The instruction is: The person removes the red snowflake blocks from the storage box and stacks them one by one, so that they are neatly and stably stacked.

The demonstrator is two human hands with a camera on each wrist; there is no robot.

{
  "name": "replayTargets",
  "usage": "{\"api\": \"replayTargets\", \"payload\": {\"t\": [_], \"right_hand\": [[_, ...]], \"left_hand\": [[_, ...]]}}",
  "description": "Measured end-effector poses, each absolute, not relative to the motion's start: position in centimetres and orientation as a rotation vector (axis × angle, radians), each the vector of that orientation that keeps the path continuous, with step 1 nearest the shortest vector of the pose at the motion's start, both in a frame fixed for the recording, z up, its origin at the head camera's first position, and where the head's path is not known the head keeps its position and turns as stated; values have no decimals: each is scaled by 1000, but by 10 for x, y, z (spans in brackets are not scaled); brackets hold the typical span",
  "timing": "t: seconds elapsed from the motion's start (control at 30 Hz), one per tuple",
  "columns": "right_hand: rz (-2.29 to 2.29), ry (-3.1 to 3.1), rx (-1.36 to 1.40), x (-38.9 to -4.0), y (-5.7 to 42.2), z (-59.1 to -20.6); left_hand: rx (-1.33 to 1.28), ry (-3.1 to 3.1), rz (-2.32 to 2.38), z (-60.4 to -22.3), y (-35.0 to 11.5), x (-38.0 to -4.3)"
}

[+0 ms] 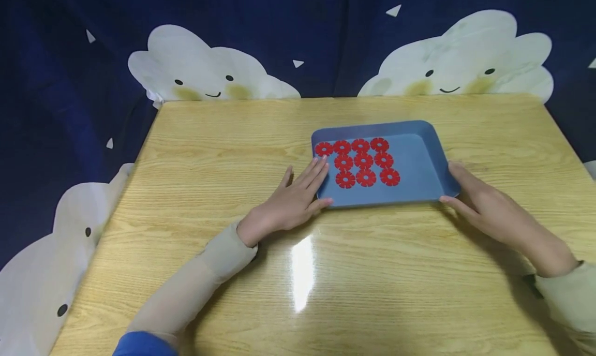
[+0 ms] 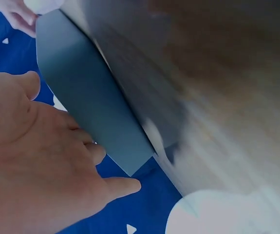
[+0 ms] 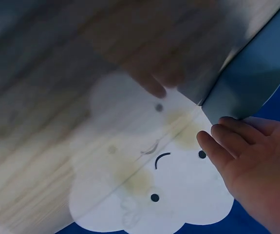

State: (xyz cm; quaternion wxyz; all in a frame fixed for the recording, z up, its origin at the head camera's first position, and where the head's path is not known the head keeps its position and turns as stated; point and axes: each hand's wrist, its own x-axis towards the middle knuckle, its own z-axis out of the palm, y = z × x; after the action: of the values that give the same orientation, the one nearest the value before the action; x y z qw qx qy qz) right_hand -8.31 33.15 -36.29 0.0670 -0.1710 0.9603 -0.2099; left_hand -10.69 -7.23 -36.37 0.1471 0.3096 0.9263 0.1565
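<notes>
A shallow blue tray lies on the wooden table with several red notched discs inside. They are laid in three rows toward its left end. My left hand rests at the left end, fingers fairly straight across the side rim and thumb at the front left corner. The left wrist view shows its palm facing the tray's outer wall. At the other end, my right hand holds the front right corner between thumb and fingers. Its fingertips meet the end wall in the right wrist view.
The light wooden table reflects a bright light patch in front of the tray. Behind and to the left hangs a dark blue cloth printed with white smiling clouds.
</notes>
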Motion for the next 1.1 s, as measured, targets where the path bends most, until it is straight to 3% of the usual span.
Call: {"api": "replayTargets", "payload": {"t": [1.1], "right_hand": [[-523,2997,-850,-43,279,-361]], "left_hand": [[779,2655,523,-358,-136,-62]]}}
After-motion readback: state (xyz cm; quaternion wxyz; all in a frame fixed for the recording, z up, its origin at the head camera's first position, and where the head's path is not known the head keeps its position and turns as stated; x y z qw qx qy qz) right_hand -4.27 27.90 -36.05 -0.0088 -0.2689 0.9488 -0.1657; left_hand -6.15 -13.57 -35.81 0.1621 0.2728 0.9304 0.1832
